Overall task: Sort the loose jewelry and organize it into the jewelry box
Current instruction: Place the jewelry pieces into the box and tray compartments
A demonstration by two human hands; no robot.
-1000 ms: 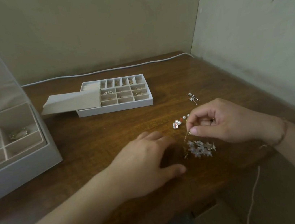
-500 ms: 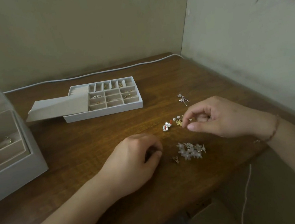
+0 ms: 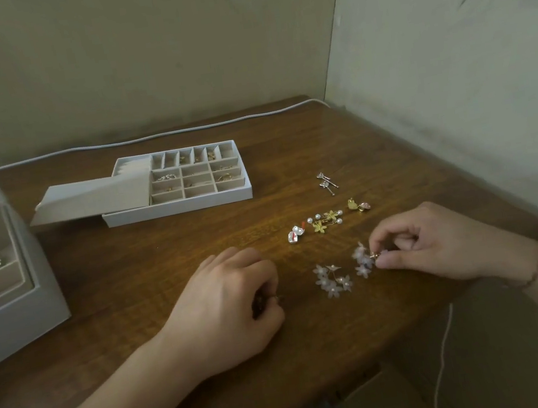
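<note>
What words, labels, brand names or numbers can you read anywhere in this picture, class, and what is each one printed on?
None: no readable text shows on the divided tray, the jewelry box, the loose earrings, the wooden table or the walls.

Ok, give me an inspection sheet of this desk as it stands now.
Surface: wooden desk, in a corner.
Job's things: divided tray, lid slid partly off; jewelry box open at left; flower earring, gold flower pieces, silver studs loose.
Clutter: nothing seen.
Hands: right hand pinches a second flower earring; left hand curled on the desk, small item at its fingertips.
Cables: white cable along the back edge; another hanging at right.
Surroundings: bare walls.
</note>
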